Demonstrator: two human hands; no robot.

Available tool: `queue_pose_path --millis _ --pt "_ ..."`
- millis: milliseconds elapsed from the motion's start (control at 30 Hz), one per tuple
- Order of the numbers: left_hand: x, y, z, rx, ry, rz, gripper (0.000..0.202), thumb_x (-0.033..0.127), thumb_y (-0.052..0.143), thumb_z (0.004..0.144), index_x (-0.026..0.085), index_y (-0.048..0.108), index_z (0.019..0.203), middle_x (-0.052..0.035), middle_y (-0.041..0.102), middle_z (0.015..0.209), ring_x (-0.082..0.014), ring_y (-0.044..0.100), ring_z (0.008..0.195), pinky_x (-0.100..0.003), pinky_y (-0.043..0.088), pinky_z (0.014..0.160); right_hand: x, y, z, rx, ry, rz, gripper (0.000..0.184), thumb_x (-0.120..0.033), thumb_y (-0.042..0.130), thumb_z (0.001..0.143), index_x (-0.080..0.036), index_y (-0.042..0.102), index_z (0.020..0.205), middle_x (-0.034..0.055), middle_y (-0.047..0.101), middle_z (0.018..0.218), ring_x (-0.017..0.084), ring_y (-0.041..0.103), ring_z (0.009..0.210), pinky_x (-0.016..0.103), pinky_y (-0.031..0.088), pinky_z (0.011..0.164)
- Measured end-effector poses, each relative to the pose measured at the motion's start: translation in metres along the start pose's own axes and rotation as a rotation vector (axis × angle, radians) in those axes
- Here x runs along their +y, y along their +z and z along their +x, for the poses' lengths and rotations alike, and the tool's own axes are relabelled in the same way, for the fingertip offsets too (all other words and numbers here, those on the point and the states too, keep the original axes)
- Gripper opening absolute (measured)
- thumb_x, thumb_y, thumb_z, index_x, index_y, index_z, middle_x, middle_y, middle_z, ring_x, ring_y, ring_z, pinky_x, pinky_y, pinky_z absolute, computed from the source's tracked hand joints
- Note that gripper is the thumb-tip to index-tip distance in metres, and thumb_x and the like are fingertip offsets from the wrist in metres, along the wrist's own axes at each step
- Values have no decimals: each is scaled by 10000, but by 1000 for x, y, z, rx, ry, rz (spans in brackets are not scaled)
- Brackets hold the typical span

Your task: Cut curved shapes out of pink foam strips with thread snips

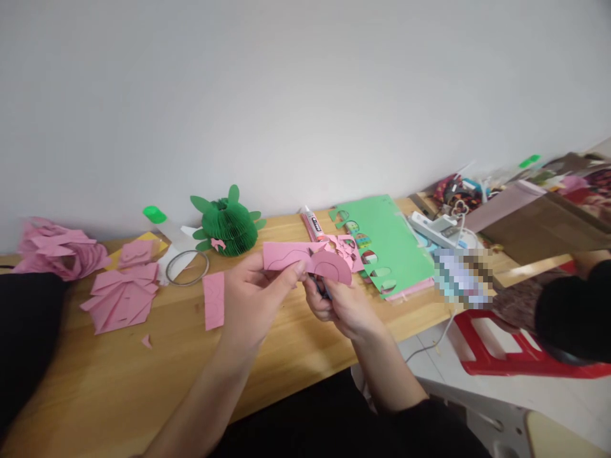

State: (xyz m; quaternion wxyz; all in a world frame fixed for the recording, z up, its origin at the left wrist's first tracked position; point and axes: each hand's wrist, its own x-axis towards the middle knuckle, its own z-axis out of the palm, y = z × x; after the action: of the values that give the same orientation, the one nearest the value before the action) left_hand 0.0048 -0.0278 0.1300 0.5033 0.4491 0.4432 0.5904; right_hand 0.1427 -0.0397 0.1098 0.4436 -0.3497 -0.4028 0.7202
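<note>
My left hand [255, 296] pinches a pink paper sheet [305, 259] with drawn curved lines, holding it above the wooden table [124, 381]. My right hand [341, 305] is closed around scissors [321, 285], whose blades sit at the rounded lower edge of the pink sheet. Most of the scissors is hidden by my fingers and the paper.
Pink paper offcuts [121, 292] and a pink heap [57, 251] lie at the left. A green honeycomb paper ball [228, 226], a tape ring [187, 267], a glue tube [314, 224], green sheets [389, 245] and a glue gun [436, 229] line the back. A red stool [515, 353] stands at the right.
</note>
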Motion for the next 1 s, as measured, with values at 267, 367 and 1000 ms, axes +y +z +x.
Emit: queue_pose_path --millis 267,367,1000 --pt "1 0 -3 12 22 -10 61 193 783 702 196 768 761 13 764 677 -126 698 600 -210 570 568 0 3 -1 21 4 1 371 -542 616 789 -206 493 691 -122 263 471 49 116 399 203 90 373" --pt "0 0 -2 12 3 -2 69 201 781 700 182 763 764 4 758 669 -132 689 594 -226 563 563 1 3 -1 31 -1 -2 371 -538 614 790 -206 490 682 -123 259 466 48 120 399 203 92 377" --pt "0 1 -1 17 -26 -1 105 216 795 679 182 743 764 6 750 678 -111 661 547 -209 557 524 4 -2 -2 49 -21 -27 390 -539 598 838 -193 509 682 -102 317 480 53 150 416 206 108 388"
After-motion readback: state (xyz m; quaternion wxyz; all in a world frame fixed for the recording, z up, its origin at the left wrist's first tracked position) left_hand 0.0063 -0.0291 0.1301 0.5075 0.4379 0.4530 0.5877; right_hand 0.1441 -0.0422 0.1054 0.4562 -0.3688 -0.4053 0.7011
